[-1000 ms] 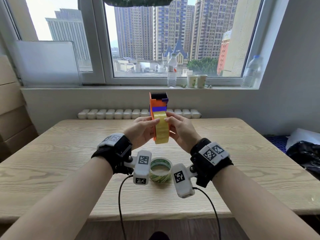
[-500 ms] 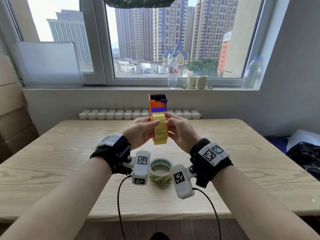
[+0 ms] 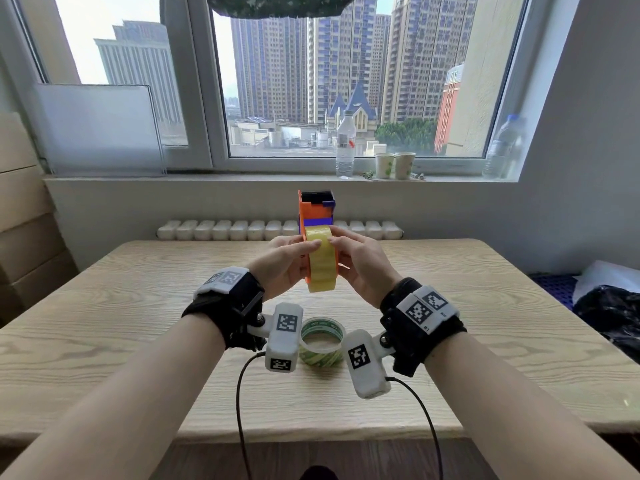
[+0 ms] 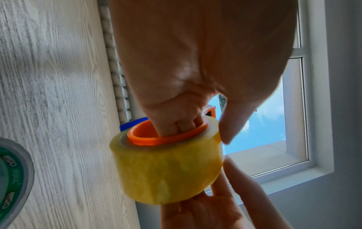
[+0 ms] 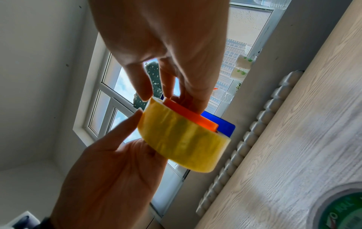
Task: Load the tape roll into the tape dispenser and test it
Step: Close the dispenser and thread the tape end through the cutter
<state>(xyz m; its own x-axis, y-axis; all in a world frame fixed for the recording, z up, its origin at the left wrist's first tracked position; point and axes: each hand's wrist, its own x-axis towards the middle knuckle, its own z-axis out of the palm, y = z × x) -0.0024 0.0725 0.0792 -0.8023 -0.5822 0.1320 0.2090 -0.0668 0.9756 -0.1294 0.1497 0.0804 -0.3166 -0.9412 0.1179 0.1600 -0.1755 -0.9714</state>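
Tape roll (image 3: 322, 259), yellow and translucent, is seated on the orange hub of the tape dispenser (image 3: 313, 211), and both are held up in the air above the wooden bench (image 3: 104, 323), in front of the window. The dispenser is stood upright, its orange and blue body rising above the roll, with a black part at the top.

The left hand (image 3: 282, 261) is placed on the left side of the roll; in the left wrist view its fingers (image 4: 182, 124) are seen tucked into the orange hub, with the thumb laid against the roll's edge, so this grip is closed on the dispenser. The right hand (image 3: 360, 263) is pressed against the right side, its fingertips (image 5: 143, 91) at the rim of the roll and the orange side plate, so the grip is closed there too.

A second tape roll (image 3: 322, 344), green and white, is laid flat on the bench below the wrists, near the front edge. A clear bottle (image 3: 345, 147) and two paper cups (image 3: 394, 165) are set on the windowsill.
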